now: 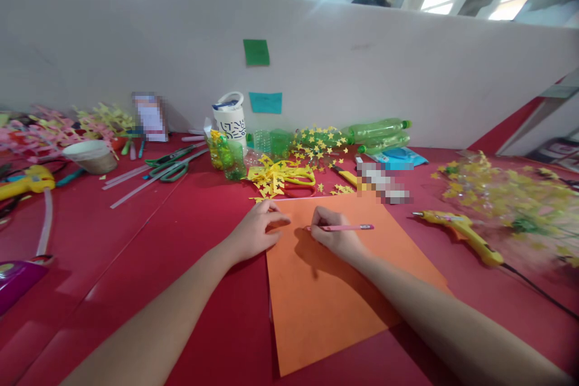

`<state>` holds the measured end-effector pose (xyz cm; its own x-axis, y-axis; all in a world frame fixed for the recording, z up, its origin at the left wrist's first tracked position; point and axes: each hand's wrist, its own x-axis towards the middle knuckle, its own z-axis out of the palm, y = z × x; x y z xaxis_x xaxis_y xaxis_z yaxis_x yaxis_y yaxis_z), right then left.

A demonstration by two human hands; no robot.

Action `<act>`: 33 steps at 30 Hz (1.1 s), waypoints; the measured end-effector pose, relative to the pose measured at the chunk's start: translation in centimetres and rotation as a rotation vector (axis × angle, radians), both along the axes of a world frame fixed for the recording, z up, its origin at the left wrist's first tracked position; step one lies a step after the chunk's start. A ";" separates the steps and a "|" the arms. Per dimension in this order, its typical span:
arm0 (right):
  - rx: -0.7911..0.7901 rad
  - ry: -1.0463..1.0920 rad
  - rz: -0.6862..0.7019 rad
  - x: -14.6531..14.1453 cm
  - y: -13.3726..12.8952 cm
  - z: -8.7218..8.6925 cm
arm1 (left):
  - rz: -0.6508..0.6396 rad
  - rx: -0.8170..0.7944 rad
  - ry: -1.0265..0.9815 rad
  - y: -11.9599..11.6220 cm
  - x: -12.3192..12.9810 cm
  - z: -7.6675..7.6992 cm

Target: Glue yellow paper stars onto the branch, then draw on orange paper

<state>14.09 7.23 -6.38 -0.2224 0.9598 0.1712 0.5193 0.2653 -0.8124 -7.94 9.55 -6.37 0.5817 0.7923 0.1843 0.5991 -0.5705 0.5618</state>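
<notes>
An orange sheet of paper (325, 307) lies flat on the red table in front of me. My right hand (337, 234) is closed around a pink pencil (346, 227), its eraser end pointing right and its writing end low over the upper part of the sheet. At the sheet's upper left edge rests my left hand (260, 229), fingers stretched out with the tips on the paper. Just beyond the sheet are yellow paper strips with star cut-outs (269, 178) and yellow-handled scissors (301, 180).
To the right lie a yellow glue gun (465, 232) with a cord and a blurred bunch of yellow stars (497, 193). Green plastic bottles (380, 132) and a white cup (230, 123) stand by the partition. Green-handled scissors (174, 169) and glue sticks (154, 184) are on the left.
</notes>
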 end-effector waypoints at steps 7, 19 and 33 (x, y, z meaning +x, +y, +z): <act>-0.009 0.012 0.071 -0.1 -0.3 0.0 | 0.003 -0.002 0.007 0.0 0.1 0.0; -0.024 0.013 0.143 -0.3 -0.6 0.2 | -0.006 0.003 -0.008 0.1 0.0 -0.1; -0.121 0.159 0.122 -0.2 -0.6 0.6 | 0.044 0.000 -0.148 -0.2 0.5 0.5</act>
<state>13.88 6.67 -5.76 -0.3171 0.9432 0.0987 0.3526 0.2139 -0.9110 -7.48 9.34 -5.86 0.5130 0.8163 0.2657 0.5343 -0.5458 0.6454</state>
